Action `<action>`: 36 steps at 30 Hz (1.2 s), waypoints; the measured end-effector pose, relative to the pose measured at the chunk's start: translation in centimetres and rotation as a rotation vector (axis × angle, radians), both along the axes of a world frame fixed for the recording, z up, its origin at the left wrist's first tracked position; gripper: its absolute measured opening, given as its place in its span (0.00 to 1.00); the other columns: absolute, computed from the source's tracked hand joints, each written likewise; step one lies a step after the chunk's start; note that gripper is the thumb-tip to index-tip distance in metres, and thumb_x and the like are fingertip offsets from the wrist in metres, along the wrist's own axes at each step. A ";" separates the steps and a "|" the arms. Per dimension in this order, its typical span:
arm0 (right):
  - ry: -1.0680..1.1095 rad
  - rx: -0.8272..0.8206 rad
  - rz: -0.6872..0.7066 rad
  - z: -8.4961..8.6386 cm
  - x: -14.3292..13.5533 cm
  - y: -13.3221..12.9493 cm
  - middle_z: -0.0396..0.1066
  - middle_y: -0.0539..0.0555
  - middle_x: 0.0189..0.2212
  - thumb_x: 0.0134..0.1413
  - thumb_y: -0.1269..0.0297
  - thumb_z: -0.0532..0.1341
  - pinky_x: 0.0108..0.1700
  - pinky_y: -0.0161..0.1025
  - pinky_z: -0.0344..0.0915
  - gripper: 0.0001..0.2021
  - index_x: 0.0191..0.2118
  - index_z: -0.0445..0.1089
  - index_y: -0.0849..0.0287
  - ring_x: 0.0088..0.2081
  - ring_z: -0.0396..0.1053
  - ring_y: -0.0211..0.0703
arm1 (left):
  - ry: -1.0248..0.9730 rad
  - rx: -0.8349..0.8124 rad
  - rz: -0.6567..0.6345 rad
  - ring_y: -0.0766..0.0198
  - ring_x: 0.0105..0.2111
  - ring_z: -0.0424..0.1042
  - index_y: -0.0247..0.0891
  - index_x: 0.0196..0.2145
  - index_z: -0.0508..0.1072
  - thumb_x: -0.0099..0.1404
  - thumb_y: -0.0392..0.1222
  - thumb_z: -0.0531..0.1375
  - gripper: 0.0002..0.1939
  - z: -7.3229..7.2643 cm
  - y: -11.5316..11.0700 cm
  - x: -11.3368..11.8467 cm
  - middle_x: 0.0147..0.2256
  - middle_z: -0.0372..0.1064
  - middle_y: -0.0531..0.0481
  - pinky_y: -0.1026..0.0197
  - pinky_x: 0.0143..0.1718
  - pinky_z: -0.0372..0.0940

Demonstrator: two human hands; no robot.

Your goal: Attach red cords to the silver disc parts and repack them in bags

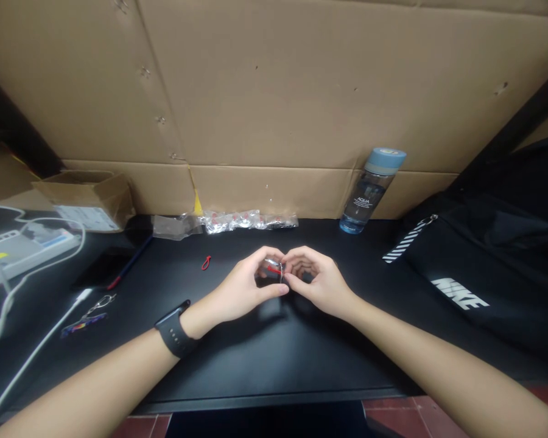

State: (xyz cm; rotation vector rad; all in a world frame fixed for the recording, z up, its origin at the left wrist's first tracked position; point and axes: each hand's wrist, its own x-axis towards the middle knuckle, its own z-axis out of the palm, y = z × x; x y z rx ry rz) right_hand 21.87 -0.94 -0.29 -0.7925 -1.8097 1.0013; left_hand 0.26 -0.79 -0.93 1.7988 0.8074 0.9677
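Observation:
Above the middle of the black table, my left hand [252, 281] is curled with thumb and fingers around a small clear, shiny item with a red piece [274, 268] in it. My right hand [317, 281] pinches the same item's right edge, its other fingers curled in. The fingertips of both hands nearly meet there. Its exact kind is too small to tell. A red cord loop [206, 263] lies on the table to the left of my left hand. Beyond my hands lie clear plastic packets with red bits [237, 221].
A bottle with a blue lid [365, 191] leans at the back cardboard wall [274, 91]. A black bag [466, 261] fills the right. At left are a cardboard box [89, 198], a power strip [27, 246] with white cables, a dark phone-like slab [103, 267] and a keychain [86, 322].

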 end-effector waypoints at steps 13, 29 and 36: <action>0.027 -0.043 -0.001 0.3 -0.1 -0.1 0.75 0.51 0.35 0.55 0.72 0.68 0.39 0.38 0.70 0.14 0.47 0.70 0.57 0.34 0.73 0.39 | -0.009 -0.021 -0.024 0.54 0.55 0.74 0.44 0.56 0.69 0.64 0.43 0.71 0.25 0.4 -0.2 0.0 0.56 0.72 0.44 0.49 0.59 0.68; -0.015 -0.010 0.027 0.5 0.0 -0.1 0.75 0.51 0.35 0.55 0.70 0.67 0.39 0.39 0.72 0.13 0.46 0.67 0.56 0.34 0.73 0.39 | 0.047 0.064 -0.049 0.58 0.50 0.76 0.43 0.52 0.69 0.66 0.39 0.68 0.19 1.2 -0.7 0.1 0.50 0.74 0.47 0.51 0.58 0.69; -0.030 -0.009 0.053 0.2 0.1 0.1 0.74 0.50 0.35 0.55 0.72 0.66 0.39 0.39 0.72 0.15 0.48 0.67 0.55 0.34 0.73 0.39 | 0.073 0.098 -0.049 0.59 0.49 0.76 0.42 0.52 0.68 0.65 0.38 0.68 0.20 1.5 -0.9 0.1 0.49 0.74 0.48 0.53 0.56 0.70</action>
